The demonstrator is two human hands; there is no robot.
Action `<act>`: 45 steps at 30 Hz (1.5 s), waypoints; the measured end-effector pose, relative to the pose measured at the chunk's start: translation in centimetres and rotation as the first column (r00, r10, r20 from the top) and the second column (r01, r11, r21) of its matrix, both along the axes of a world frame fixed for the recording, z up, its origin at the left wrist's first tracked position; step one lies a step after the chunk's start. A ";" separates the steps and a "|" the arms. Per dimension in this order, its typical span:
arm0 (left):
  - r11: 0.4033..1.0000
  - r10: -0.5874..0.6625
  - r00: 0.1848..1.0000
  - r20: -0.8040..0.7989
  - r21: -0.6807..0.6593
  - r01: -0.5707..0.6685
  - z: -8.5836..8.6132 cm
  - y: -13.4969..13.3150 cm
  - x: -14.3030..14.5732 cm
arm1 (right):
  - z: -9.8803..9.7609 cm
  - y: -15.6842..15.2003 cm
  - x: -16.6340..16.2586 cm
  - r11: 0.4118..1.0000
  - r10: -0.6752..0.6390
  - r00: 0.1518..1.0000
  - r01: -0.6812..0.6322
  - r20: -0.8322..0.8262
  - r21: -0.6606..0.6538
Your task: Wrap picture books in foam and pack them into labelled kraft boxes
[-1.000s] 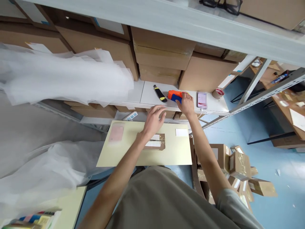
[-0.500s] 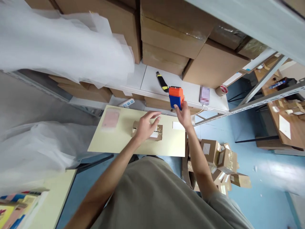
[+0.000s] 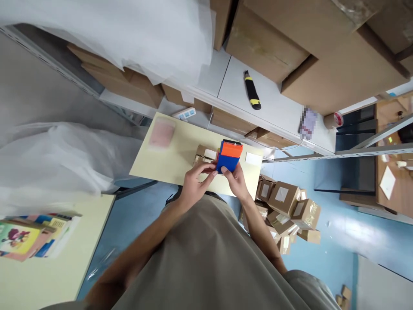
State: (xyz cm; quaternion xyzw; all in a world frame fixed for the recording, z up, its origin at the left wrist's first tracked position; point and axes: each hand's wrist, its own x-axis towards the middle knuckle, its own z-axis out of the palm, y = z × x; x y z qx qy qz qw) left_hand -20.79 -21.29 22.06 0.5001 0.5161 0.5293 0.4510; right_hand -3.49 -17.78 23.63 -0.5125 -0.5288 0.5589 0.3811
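Note:
My right hand (image 3: 238, 181) grips an orange-and-blue handheld tool (image 3: 228, 160) with a black toothed-looking top edge, its thumb on the blue face. The thumb and forefinger of my left hand (image 3: 196, 183) close at the tool's lower left corner; whether something thin lies between them I cannot make out. Behind the hands a small taped cardboard box (image 3: 201, 153) with a white label rests on the pale yellow table (image 3: 180, 133), partly hidden by the tool and my fingers.
A pink sheet (image 3: 162, 132) and a white paper (image 3: 253, 158) lie on the table. On the shelf (image 3: 274, 103) are a black-and-yellow utility knife (image 3: 251, 90), a phone (image 3: 308, 124) on a cable and a tape roll (image 3: 333, 120). Cardboard boxes (image 3: 284, 198) are piled on the floor at right.
My right hand has brought the orange-and-blue tool from the shelf edge back toward my body, over the table. My left hand has met it there. The view has shifted.

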 end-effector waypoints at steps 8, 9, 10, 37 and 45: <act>0.995 -0.074 0.997 0.025 -0.060 0.075 0.0 1.7 -5.1 | -0.8 0.0 -1.1 0.993 0.105 0.976 -0.092 0.193 -0.073; 0.993 -0.068 0.995 0.068 -0.088 0.074 0.2 2.2 -5.9 | -0.8 -0.1 -1.0 0.989 0.135 0.966 -0.117 0.219 -0.092; 0.989 -0.076 0.991 0.112 -0.115 0.089 0.4 2.8 -6.7 | -0.8 -0.2 -0.9 0.984 0.164 0.954 -0.141 0.251 -0.107; 0.838 -0.140 0.939 0.315 -0.467 0.282 -8.5 5.2 -9.4 | 4.7 2.2 -4.1 0.828 0.536 0.590 -0.227 0.604 -0.513; 0.825 0.094 0.937 0.336 -0.553 0.115 -12.7 5.7 -10.8 | 9.5 5.8 -2.6 0.729 0.676 0.348 -0.193 0.649 -0.656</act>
